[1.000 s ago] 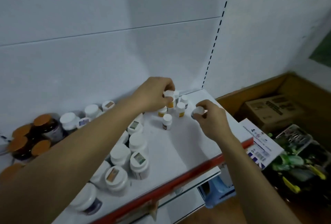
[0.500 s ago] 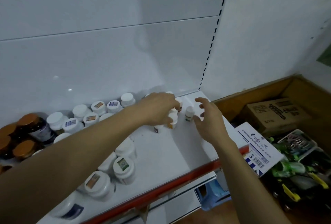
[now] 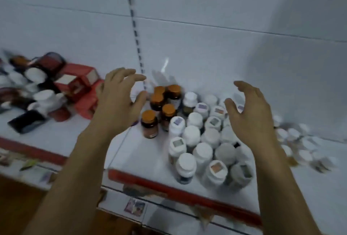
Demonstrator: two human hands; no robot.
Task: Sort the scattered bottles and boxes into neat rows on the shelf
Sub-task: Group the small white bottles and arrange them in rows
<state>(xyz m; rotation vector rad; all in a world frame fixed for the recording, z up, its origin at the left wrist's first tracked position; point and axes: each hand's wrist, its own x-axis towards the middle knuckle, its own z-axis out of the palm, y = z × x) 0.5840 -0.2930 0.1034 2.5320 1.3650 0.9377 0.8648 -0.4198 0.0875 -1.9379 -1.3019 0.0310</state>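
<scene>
Both grips are wide and empty: my left hand (image 3: 116, 103) hovers beside the orange-capped bottles (image 3: 163, 103), my right hand (image 3: 249, 114) over the white-capped bottles (image 3: 197, 137) crowded on the shelf (image 3: 140, 157). Red boxes (image 3: 78, 86) lie jumbled further left. Closing in carelessly, I could knock the tight-packed bottles over like dominoes, or off the front edge.

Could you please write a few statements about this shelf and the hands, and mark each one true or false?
1. The orange-capped bottles stand left of the white-capped bottles. True.
2. The right hand grips a bottle. False: it is open and holds nothing.
3. The left hand holds nothing. True.
4. The red boxes lie between the hands. False: they lie left of the left hand.
</scene>
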